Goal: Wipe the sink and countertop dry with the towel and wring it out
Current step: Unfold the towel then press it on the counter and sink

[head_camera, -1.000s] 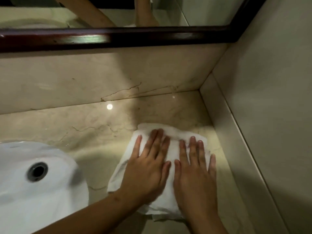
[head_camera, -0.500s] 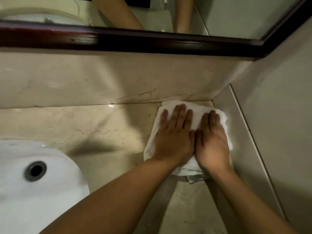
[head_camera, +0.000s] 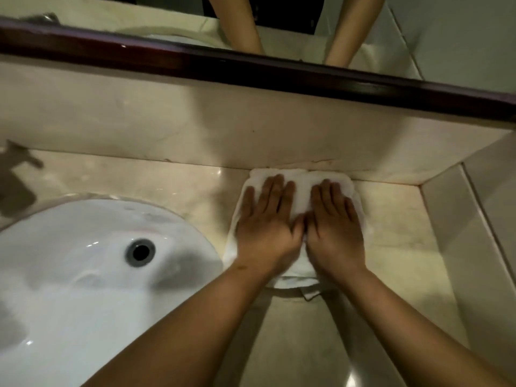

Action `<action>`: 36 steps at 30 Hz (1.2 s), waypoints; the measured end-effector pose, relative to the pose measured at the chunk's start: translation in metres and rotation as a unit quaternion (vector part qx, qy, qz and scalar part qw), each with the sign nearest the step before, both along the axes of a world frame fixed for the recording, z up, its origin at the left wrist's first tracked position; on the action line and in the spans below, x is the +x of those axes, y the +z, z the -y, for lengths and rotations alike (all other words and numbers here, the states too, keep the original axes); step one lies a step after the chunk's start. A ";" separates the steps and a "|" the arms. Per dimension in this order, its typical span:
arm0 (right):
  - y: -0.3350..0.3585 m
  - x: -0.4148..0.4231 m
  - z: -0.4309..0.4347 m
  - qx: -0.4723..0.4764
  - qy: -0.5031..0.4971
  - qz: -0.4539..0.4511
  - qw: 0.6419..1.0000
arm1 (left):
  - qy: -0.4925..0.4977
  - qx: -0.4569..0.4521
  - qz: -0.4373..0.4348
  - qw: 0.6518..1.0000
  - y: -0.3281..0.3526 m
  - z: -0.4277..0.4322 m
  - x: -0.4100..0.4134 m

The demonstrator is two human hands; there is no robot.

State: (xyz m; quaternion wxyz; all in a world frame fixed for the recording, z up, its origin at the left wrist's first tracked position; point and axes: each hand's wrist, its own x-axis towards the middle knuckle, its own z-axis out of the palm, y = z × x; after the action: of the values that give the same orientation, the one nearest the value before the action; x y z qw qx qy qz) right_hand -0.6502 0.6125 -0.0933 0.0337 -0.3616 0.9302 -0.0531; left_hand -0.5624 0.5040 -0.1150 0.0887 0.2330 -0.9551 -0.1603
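Towel (head_camera: 300, 188) lies flat under straight fingers of left hand (head_camera: 266, 229) and right hand (head_camera: 333, 231).

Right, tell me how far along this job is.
Done: nothing certain; dryness does not show. In hand: left hand and right hand press the towel flat on the countertop by the back wall. Left: likely the sink, and wringing; the towel lies flat, unwrung.
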 end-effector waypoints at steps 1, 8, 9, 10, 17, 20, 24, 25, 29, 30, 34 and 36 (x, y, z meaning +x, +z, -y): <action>0.001 0.011 0.017 -0.005 0.011 0.006 1.000 | 0.009 -0.001 0.004 1.000 0.000 0.016 0.014; 0.008 0.060 0.092 0.010 0.115 0.067 0.991 | 0.042 -0.009 0.053 0.998 0.000 0.111 0.091; 0.009 0.060 0.095 0.007 0.134 0.064 0.989 | 0.041 -0.015 0.057 0.997 0.000 0.124 0.098; 0.009 0.060 0.095 -0.001 0.147 0.054 0.988 | 0.040 -0.023 0.050 0.998 0.000 0.133 0.104; 0.001 0.096 0.141 -0.044 0.173 0.066 0.982 | 0.076 -0.055 0.038 0.995 -0.006 0.178 0.150; -0.004 0.128 0.195 -0.062 0.209 0.046 0.975 | 0.113 -0.059 0.074 0.989 -0.001 0.221 0.187; -0.010 0.175 0.251 -0.064 0.218 0.018 0.974 | 0.158 -0.030 0.105 0.981 0.009 0.261 0.220; -0.010 0.183 0.260 -0.070 0.221 0.011 0.973 | 0.173 -0.037 0.112 0.978 0.008 0.266 0.225; -0.012 0.194 0.285 -0.065 0.264 0.006 0.962 | 0.255 -0.032 0.125 0.958 0.006 0.281 0.238; -0.013 0.194 0.288 -0.062 0.274 0.012 0.960 | 0.261 -0.022 0.124 0.957 0.005 0.284 0.239; -0.018 0.191 0.287 -0.065 0.275 0.018 0.959 | 0.261 -0.004 0.101 0.960 0.004 0.283 0.237; -0.020 0.188 0.284 -0.060 0.263 0.026 0.963 | 0.249 0.029 0.070 0.966 0.004 0.277 0.232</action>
State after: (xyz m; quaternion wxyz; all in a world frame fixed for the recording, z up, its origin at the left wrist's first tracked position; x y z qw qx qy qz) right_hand -0.4621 0.3290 -0.1130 0.0490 -0.5930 0.7965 -0.1073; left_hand -0.3300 0.2274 -0.1106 0.0525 0.4766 -0.8657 -0.1439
